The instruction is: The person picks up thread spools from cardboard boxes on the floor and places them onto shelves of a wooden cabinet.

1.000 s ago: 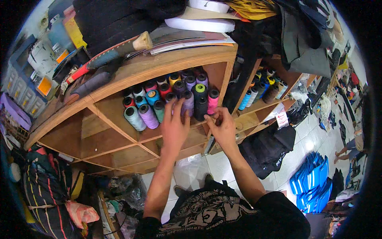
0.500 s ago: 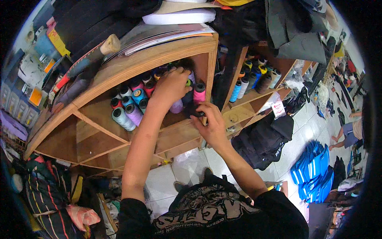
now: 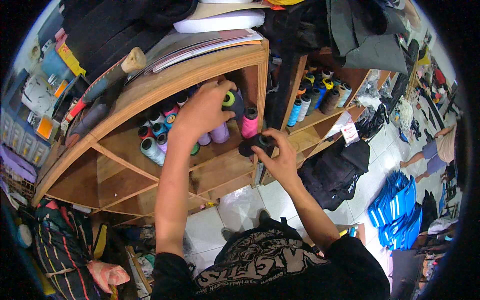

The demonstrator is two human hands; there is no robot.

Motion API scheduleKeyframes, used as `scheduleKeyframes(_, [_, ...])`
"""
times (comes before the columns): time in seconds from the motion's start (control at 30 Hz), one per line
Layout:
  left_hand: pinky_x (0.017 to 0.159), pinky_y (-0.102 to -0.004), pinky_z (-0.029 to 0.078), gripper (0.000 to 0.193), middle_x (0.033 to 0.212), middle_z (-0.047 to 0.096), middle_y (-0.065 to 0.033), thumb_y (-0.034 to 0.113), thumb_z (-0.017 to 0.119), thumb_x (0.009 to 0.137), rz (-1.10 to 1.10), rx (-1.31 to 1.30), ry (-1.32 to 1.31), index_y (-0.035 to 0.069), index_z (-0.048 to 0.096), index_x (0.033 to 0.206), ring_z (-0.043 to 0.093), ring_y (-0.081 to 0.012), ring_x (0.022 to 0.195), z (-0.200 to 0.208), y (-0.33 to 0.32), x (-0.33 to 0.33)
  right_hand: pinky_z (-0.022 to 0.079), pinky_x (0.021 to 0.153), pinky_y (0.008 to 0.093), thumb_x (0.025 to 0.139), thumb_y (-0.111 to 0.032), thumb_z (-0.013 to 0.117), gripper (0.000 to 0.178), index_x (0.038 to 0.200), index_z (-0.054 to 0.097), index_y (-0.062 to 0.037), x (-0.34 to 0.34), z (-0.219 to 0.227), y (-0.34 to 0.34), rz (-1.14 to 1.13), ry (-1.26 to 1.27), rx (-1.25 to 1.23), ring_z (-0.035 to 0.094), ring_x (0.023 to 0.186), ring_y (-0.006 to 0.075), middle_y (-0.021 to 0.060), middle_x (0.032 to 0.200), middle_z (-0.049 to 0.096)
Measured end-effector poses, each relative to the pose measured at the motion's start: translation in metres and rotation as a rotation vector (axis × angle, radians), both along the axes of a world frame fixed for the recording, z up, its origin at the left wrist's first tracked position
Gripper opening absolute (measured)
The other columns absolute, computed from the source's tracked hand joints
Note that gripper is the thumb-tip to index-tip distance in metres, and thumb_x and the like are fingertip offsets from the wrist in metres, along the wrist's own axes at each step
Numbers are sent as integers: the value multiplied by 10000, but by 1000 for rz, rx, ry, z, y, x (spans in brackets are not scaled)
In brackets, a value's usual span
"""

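Inside the wooden shelf, my left hand (image 3: 202, 110) is closed around a dark thread spool (image 3: 237, 104) with a lime-green top, which tilts toward me. At the shelf's front edge, my right hand (image 3: 280, 157) pinches a black thread spool (image 3: 254, 145) between thumb and fingers. Just behind that one stands a pink spool (image 3: 250, 125), upright. Purple spools (image 3: 219, 132) are below my left hand, partly covered by it. Left of my forearm are a pale blue spool (image 3: 152, 151) and several others in red, blue and white.
A second compartment on the right holds more spools (image 3: 304, 107). Papers (image 3: 210, 47) and a white roll (image 3: 220, 22) lie on the shelf top. Black bags (image 3: 332, 172) and a blue stack (image 3: 395, 210) lie on the tiled floor (image 3: 277, 202). Another person (image 3: 440, 147) is at far right.
My right hand has drawn the black spool slightly down and outward from the shelf's edge. My left hand has shifted down, and the lime-topped spool now leans in its grasp.
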State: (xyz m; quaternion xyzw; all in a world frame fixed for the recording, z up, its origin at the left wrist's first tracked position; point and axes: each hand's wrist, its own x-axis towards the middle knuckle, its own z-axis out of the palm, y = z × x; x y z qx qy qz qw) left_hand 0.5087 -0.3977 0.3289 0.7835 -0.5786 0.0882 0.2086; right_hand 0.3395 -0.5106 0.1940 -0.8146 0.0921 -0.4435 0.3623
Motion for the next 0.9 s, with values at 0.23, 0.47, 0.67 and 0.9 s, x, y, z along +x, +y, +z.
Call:
scheduleKeyframes(0.23, [863,-404,447,532,1054,581,-170,133,753,643,-9,-214,-40,85,568,1140,562,-354,986,14,30,-21,493,718,338,721,-135,756,464,1114,525,-48,39,8,3,-16,-2,55,593,846,270,142,1040,578])
scheduleKeyframes(0.47, [896,-365,436,524,1098,545,-135,109,763,621,34,-365,130,82,606,1120,540,-316,1024,10,78,-51,492,722,310,697,-157,785,457,1092,580,-56,36,14,2,9,-16,-68,610,884,214,104,1032,605])
scheduleKeyframes(0.67, [904,-352,420,609,1135,535,-184,81,800,535,76,-665,299,-72,585,1084,541,-257,1038,-4,153,-68,501,738,298,712,-187,778,441,1105,615,-69,20,82,3,131,21,-6,606,923,203,93,1066,609])
scheduleKeyframes(0.9, [912,-330,420,703,1174,491,-168,54,806,545,102,-843,559,-73,508,1169,543,-238,1020,-37,198,-78,487,807,383,726,-116,733,384,1075,590,-46,74,91,-7,46,-106,-243,589,953,342,162,1065,582])
